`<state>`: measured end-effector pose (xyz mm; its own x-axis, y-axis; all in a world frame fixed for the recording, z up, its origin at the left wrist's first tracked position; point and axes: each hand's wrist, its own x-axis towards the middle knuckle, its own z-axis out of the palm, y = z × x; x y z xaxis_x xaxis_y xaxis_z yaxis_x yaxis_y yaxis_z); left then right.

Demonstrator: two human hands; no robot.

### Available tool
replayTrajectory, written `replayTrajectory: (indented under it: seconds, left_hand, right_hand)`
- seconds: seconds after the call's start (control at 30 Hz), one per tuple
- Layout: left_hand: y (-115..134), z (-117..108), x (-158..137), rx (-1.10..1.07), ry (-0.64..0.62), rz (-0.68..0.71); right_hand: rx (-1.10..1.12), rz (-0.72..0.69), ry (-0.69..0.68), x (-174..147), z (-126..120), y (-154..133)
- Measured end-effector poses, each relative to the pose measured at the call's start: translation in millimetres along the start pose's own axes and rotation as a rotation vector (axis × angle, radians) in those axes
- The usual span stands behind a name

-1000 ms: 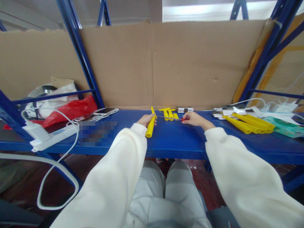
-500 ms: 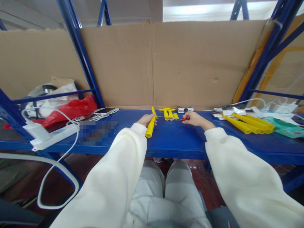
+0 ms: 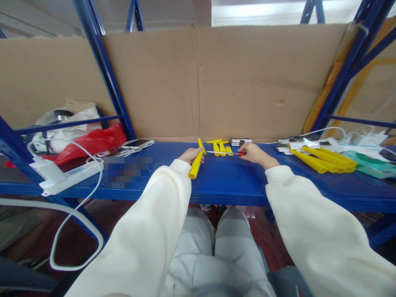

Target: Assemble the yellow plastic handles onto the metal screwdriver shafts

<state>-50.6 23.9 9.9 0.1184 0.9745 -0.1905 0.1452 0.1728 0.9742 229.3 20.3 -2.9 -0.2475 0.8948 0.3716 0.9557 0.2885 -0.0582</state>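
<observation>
My left hand (image 3: 189, 156) is closed round a yellow plastic tube-like piece (image 3: 194, 168), its wide hollow end tilted toward me and a narrower part pointing away. In my right hand (image 3: 252, 154) is a screwdriver; its red handle (image 3: 242, 153) shows at the fingertips. The thin metal shaft (image 3: 221, 152) runs level to the left, its tip meeting the yellow piece beside my left fingers. Whether the tip sits in a screw is too small to tell. Just behind the shaft lie several small yellow T-shaped parts (image 3: 216, 147).
Several long yellow tubes (image 3: 324, 161) lie at the right of the blue bench (image 3: 229, 181), near a green packet (image 3: 371, 165). A black-and-white box (image 3: 241, 142) stands by the cardboard wall (image 3: 247, 82). To the left are a phone (image 3: 136, 144), a power strip (image 3: 72, 175) and a red bag (image 3: 93, 142).
Both hands stay nearly in place, with the screwdriver still against the yellow piece. The view has shifted very slightly.
</observation>
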Motion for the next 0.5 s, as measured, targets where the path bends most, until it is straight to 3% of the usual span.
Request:
replayTrajectory:
  seconds: [0.5]
  left_hand:
    - [-3.7, 0.3, 2.0, 0.08, 0.018, 0.065]
  right_hand:
    - [-0.162, 0.095, -0.036, -12.6, -13.9, -18.6]
